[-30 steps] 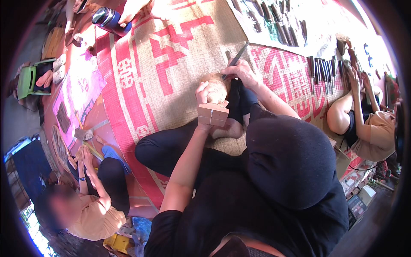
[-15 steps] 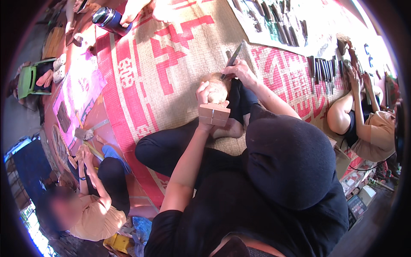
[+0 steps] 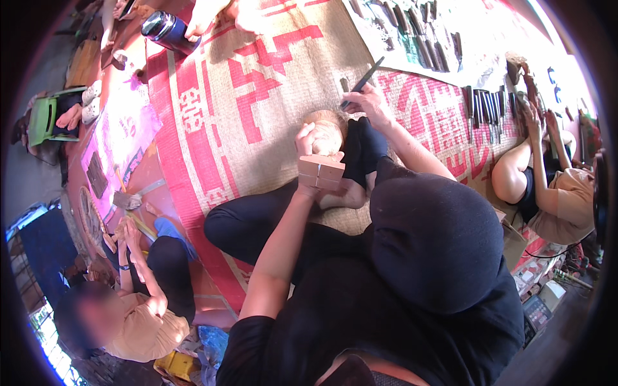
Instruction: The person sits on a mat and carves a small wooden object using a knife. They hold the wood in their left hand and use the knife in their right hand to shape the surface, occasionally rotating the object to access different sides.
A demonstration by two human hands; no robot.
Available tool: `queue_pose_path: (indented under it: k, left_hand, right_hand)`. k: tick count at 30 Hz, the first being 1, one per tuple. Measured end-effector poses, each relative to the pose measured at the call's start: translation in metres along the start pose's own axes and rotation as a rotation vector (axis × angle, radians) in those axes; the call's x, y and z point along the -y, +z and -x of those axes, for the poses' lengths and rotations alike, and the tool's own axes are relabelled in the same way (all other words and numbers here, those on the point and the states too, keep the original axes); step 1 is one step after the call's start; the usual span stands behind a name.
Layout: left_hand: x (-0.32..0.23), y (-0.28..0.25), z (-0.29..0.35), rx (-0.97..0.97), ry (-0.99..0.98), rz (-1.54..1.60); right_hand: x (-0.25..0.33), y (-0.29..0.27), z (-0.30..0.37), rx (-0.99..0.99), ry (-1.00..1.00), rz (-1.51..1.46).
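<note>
A pale wood carving (image 3: 329, 136), rounded at its far part and with a squared block base facing me, stands tilted over my crossed legs. My left hand (image 3: 306, 141) is wrapped round its left side, the fingers closed on it; the side under the palm is hidden. Just beyond and to the right, my right hand (image 3: 368, 106) pinches a slim dark carving tool (image 3: 369, 74), whose long end points up and away to the right. Its lower end comes out beneath the fingers, apart from the carving.
A red and straw-coloured woven mat (image 3: 257, 77) lies under me. Several dark-handled tools (image 3: 418, 38) lie on a white sheet at the far right, with another row (image 3: 486, 106) nearer. A dark flask (image 3: 168, 31) stands far left by someone's feet. Co-workers sit on both sides.
My right hand has lifted slightly up and to the right with the dark tool, away from the carving. The left hand and the carving have hardly moved.
</note>
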State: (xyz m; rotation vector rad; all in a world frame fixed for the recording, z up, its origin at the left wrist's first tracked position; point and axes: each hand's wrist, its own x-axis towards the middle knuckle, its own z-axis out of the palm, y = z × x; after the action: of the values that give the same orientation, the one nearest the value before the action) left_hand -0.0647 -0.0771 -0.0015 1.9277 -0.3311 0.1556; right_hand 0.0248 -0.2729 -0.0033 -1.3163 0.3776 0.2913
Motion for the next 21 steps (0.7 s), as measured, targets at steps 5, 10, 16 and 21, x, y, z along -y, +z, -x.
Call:
queue_pose_path:
  k: [5,10,16,21]
  left_hand:
    - [-0.004,-0.003,-0.002,0.009,0.065,-0.066]
    - [-0.001,0.001,0.0,-0.019,0.045,-0.035]
    - [0.002,0.001,0.001,-0.019,0.029,-0.012]
    - [0.0,0.0,-0.001,-0.023,0.044,-0.027]
  right_hand:
    - [-0.005,0.017,0.002,0.168,-0.187,0.232]
    - [0.005,0.011,-0.001,0.024,-0.022,0.149]
    - [0.003,0.015,0.006,0.101,-0.061,0.054]
    - [-0.004,0.02,0.002,0.139,-0.042,0.197]
